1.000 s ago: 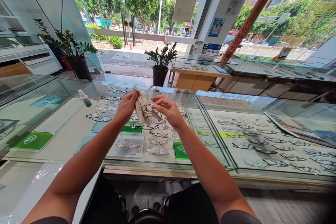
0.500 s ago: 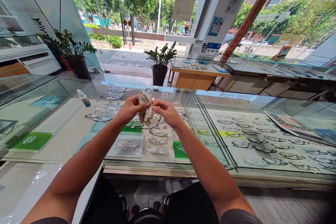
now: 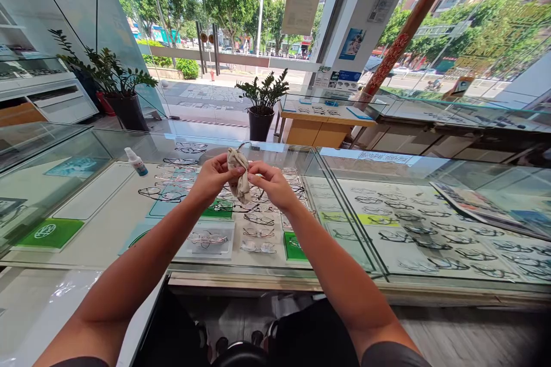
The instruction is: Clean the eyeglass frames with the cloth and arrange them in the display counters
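Observation:
My left hand (image 3: 213, 179) and my right hand (image 3: 271, 185) meet above a glass display counter (image 3: 275, 155), both pinching a bunched beige cleaning cloth (image 3: 239, 175) between them. A thin curved wire (image 3: 245, 144), perhaps part of an eyeglass frame, rises above the cloth; anything inside the folds is hidden. Rows of eyeglasses (image 3: 258, 219) lie on the pale display bed under the glass, below my hands.
A small spray bottle (image 3: 136, 161) stands on the counter glass to the left. A second glass case of eyeglasses (image 3: 422, 235) with a catalogue (image 3: 477, 209) lies to the right. Potted plants (image 3: 262, 106) and a wooden desk stand beyond.
The cloth has gone from a loose, hanging spread to a tight bunch. My hands have moved closer together around it.

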`<state>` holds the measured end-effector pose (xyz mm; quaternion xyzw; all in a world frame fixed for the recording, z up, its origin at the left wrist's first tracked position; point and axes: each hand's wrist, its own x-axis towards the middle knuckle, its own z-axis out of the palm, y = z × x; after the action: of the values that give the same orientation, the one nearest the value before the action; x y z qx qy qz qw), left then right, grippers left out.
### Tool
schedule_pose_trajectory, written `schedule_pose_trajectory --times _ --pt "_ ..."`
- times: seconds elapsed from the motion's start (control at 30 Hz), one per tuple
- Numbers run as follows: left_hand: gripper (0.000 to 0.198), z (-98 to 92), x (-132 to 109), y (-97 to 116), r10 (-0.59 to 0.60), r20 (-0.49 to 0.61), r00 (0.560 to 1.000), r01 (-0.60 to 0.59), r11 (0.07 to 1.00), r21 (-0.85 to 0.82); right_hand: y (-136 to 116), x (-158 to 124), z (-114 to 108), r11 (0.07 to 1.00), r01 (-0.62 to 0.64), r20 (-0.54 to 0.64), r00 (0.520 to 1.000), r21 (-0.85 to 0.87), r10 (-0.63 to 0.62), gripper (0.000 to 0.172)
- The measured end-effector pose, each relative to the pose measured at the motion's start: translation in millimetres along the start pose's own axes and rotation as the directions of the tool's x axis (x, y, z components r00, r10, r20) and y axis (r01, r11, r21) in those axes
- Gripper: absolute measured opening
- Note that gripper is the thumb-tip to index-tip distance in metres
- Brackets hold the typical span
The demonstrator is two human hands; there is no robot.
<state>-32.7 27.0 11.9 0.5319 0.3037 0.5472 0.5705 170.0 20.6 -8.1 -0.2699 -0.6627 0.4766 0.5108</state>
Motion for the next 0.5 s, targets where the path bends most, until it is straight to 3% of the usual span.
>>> schedule_pose_trajectory --times 0.3,0.5 --pt "0.06 0.3 0.6 -2.9 0.037 0.083 0.996 -0.038 0.999 0.018 3.0 -0.4 2.5 0.999 -0.023 0.04 0.999 0.027 0.022 0.036" --pt "0.057 5.6 -3.5 -6.6 0.104 0.023 0.994 -0.106 0.991 0.079 3.1 -1.5 6.5 0.997 -0.039 0.113 0.993 0.073 0.031 0.033"
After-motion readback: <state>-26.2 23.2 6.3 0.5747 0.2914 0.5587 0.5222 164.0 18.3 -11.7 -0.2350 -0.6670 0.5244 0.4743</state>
